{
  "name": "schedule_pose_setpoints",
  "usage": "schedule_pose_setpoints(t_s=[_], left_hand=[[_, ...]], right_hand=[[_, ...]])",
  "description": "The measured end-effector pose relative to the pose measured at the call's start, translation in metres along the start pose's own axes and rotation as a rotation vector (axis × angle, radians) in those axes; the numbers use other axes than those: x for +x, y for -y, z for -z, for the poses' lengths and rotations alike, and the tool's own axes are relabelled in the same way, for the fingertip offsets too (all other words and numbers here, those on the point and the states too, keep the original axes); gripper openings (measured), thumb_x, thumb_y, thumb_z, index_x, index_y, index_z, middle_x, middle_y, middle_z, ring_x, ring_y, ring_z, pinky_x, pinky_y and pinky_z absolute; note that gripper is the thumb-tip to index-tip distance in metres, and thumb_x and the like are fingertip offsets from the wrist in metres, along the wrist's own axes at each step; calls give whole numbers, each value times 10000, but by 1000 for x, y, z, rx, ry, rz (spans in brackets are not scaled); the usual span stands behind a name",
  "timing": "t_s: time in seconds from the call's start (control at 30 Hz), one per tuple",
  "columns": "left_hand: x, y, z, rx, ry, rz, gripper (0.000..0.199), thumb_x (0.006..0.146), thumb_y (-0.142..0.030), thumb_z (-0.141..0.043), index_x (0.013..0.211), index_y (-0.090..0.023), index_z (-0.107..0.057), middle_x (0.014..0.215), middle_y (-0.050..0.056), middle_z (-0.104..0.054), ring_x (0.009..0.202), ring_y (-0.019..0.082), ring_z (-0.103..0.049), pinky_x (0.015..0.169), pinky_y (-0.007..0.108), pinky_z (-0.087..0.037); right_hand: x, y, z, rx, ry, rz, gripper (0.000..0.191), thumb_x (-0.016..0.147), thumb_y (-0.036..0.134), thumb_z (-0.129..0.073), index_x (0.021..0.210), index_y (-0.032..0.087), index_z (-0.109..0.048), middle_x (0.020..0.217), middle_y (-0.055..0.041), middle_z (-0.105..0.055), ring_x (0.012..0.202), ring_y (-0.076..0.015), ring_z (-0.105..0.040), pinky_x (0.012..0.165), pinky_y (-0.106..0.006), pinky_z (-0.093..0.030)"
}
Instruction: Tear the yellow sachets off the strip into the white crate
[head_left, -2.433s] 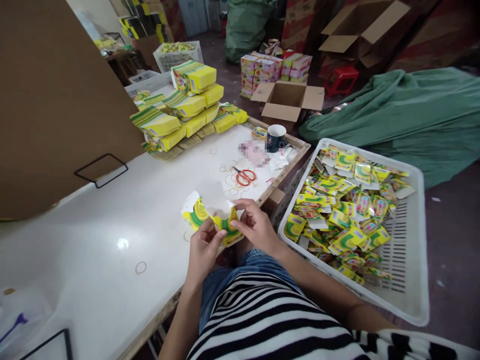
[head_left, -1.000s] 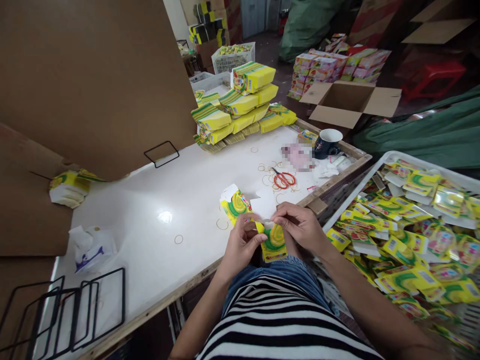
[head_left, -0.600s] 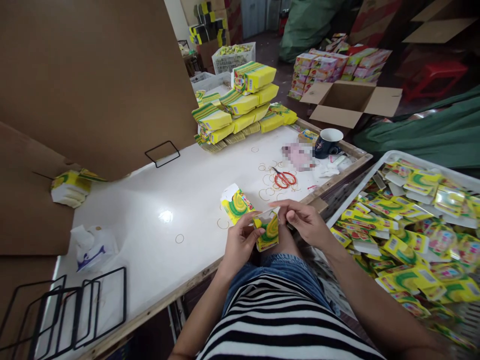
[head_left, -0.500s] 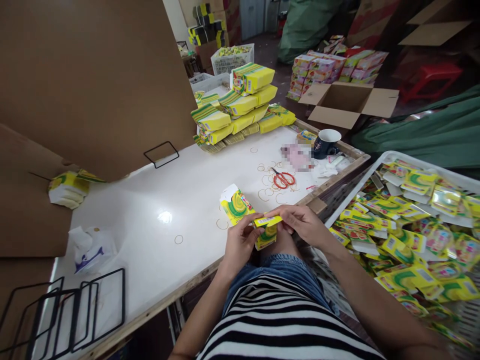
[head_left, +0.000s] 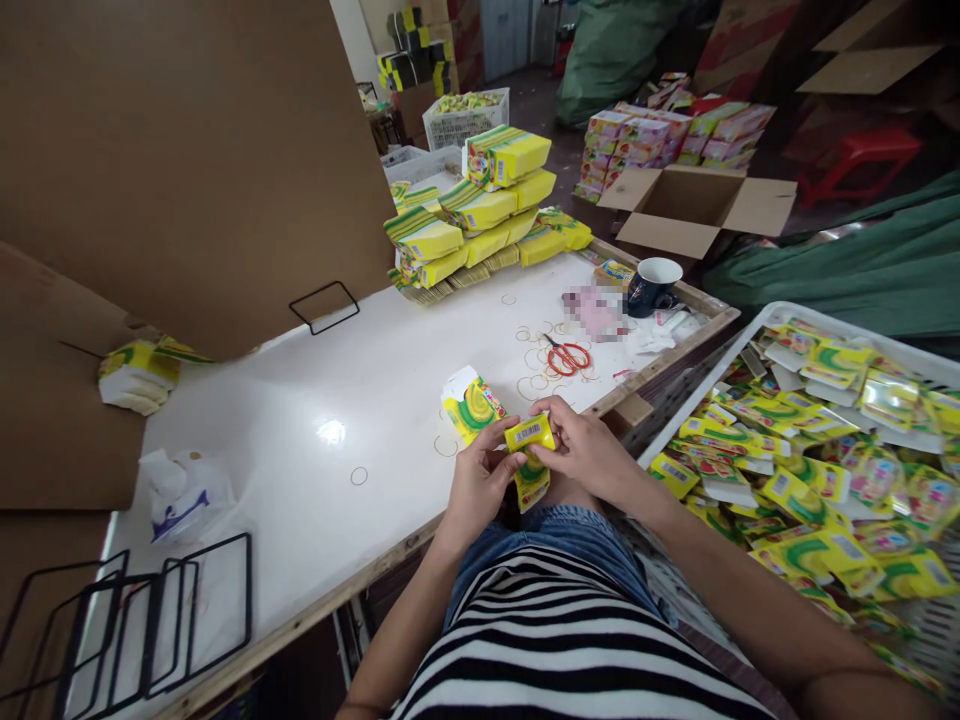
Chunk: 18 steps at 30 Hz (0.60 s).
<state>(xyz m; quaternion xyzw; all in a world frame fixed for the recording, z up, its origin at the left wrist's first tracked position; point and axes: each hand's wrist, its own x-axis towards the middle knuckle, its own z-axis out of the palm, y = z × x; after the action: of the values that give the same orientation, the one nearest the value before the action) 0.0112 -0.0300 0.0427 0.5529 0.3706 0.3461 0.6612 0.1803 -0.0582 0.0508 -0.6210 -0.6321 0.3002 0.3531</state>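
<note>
Between my hands, over my lap at the table's front edge, is a yellow-green carton [head_left: 532, 480] with its barcode panel facing up. My left hand [head_left: 480, 475] pinches its left side, and my right hand [head_left: 581, 442] grips the right end with thumb and fingers. Just beyond my left hand, another yellow carton piece [head_left: 471, 403] with a white flap lies on the white table [head_left: 300, 500]. Red-handled scissors [head_left: 568, 358] rest among scattered rubber bands farther right.
Stacked flat yellow cartons [head_left: 480, 215] stand at the table's back. A dark mug [head_left: 649, 290] is near the right edge. Right of me, a white basket [head_left: 776, 312] holds many small cartons. Black wire frames [head_left: 150, 630] stand front left; an open cardboard box [head_left: 694, 205] lies beyond.
The held carton's barcode panel has turned to face up and the carton has tilted. My right hand has shifted left, its fingers now around the carton's end.
</note>
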Motion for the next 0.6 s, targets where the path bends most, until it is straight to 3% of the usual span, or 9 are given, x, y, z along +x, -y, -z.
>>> schedule_pose_setpoints(t_s=[0.17,0.33,0.47,0.6], left_hand=[[3,2,2,18,-41,-28,448,773,-322,-723,1187,-189,-612,1117,101,-703,883,205,-696,776,299,-548],[3,-5,5,-18,-45,-55,409,739,-317,-756,1115,-192,-654,1045,77,-732,833,199,-701,760,302,-555],[3,-1,-1,-49,-27,-96,340,737,-298,-762,1052,-190,-694,1058,76,-734,852,203,-707,780,307,-563],[5,4,-14,11,7,-204,238,798,-284,-706,1018,-194,-718,1039,73,-745,931,202,-701,847,309,-554]], right_hand=[[3,1,-2,-82,-41,-23,340,754,188,-627,1082,204,-539,585,68,-488,527,-151,-505,569,-264,-376],[-1,-8,1,252,-52,106,190,870,305,-578,1022,217,-650,878,-32,-662,641,-143,-553,612,-271,-463],[-9,-14,-7,495,-159,93,170,869,333,-617,939,199,-694,882,-55,-704,778,-177,-632,689,-296,-519],[-21,-10,-8,488,-330,151,91,845,280,-664,868,209,-716,871,-53,-715,847,-189,-663,743,-316,-543]])
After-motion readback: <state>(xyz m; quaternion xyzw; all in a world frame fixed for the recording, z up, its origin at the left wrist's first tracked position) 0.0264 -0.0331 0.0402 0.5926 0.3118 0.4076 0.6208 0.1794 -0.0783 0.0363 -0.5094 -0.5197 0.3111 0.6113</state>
